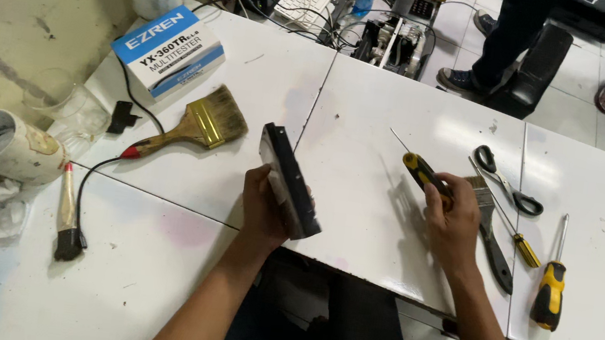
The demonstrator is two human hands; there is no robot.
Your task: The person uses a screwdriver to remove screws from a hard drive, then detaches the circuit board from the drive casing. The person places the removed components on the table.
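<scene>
Bright overhead light glares off the white table [364,170]; edges warp slightly.

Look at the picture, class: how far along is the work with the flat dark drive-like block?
Done: tools are laid out, among them black-handled scissors and a yellow-and-black screwdriver. In hand: the left hand holds the flat dark rectangular block on edge, and the right hand grips a thin yellow-handled screwdriver, its tip apart from the block. Left: the block looks closed, with no loose screws visible.
</scene>
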